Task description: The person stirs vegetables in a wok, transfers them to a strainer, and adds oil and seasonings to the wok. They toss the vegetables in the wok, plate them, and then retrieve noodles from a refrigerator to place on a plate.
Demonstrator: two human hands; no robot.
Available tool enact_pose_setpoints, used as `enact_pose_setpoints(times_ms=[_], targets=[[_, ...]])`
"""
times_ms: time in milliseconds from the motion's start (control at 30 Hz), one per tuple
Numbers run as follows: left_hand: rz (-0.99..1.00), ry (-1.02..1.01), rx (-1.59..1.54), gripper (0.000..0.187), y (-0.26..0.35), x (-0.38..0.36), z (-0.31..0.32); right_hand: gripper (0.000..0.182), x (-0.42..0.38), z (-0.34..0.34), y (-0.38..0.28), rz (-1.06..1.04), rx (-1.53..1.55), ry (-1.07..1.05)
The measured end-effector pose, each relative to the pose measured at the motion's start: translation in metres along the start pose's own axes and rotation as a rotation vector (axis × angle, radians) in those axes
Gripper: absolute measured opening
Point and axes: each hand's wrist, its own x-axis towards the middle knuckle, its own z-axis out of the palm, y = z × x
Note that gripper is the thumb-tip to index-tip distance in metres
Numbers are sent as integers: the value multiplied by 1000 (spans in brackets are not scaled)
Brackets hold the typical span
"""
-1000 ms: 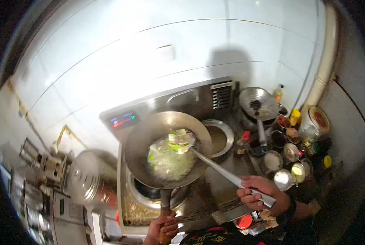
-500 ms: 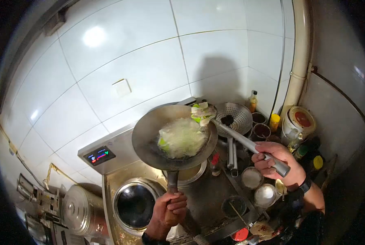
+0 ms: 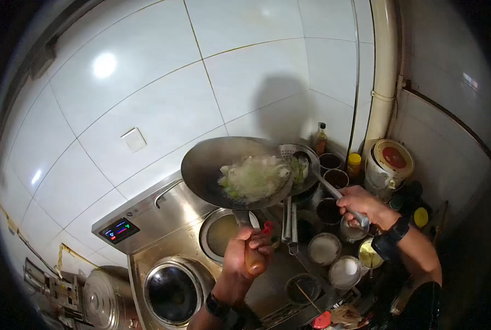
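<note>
Holding wok [image 3: 203,168], left hand [image 3: 245,253]; holding ladle [image 3: 329,186], right hand [image 3: 361,205].

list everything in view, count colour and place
Flat steel stove: one, silver, lower centre
Wooden-handled round metal wok: one, grey, above the stove
Chopped vegetables: uncounted, green and white, in the wok
Long-handled metal ladle: one, silver, at wok's right edge
Perforated metal strainer: one, silver, behind the ladle
Round glossy disc: one, black, stove's left
Small round containers: several, mixed colours, right
Slim capped bottle: one, amber, back right
Round lidded tub: one, white, far right
Lidded metal pot: one, silver, lower left
Vertical pipe: one, cream, upper right
Wall tiles: several, white, background
Other clutter: uncounted, dim, lower left
Left hand: one, black wristband, around the wok's handle
Right hand: one, black wristband, around the ladle's handle
</note>
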Motion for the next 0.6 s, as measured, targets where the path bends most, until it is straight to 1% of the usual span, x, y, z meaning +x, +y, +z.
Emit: enact_pose_setpoints(times_ms=[33, 67, 100, 133, 167, 200, 233, 267, 333, 367, 433, 467, 533, 600], targets=[[-4, 1, 0, 13, 0, 6, 3, 8, 4, -3, 9, 1, 1, 4], [-14, -7, 12, 12, 0, 13, 4, 13, 9, -7, 19, -47, -144, 37], [-22, -14, 24, 12, 0, 19, 6, 23, 9, -8, 20, -95, -291, 70], [-25, -12, 25, 12, 1, 23, 10, 26, -4, -7, 10, -75, -419, 77], [-3, 14, 86, 12, 0, 26, 10, 26, -1, -13, 23, -70, -411, 76], [17, 35, 144, 13, 0, 29, 11, 28, 2, -19, 34, -135, -392, 82], [13, 40, 141, 13, -1, 32, 12, 30, 4, -23, 42, -200, -374, 88], [-22, 24, 124, 15, -1, 36, 12, 30, 4, -27, 47, -193, -373, 90], [-60, 9, 108, 16, -1, 41, 11, 38, -1, -31, 50, -285, -467, 115], [-70, 6, 119, 17, -1, 43, 11, 38, -3, -32, 50, -284, -466, 118], [-83, 7, 124, 18, -1, 46, 7, 48, -11, -32, 51, -314, -350, 57], [-79, 11, 123, 18, 0, 49, 6, 48, -16, -31, 48, -311, -349, 57], [-79, 14, 126, 18, 0, 53, 7, 55, -24, -25, 41, -267, -349, 43], [-50, 38, 205, 18, -1, 55, 7, 58, -25, -26, 44, -241, -327, 45]])
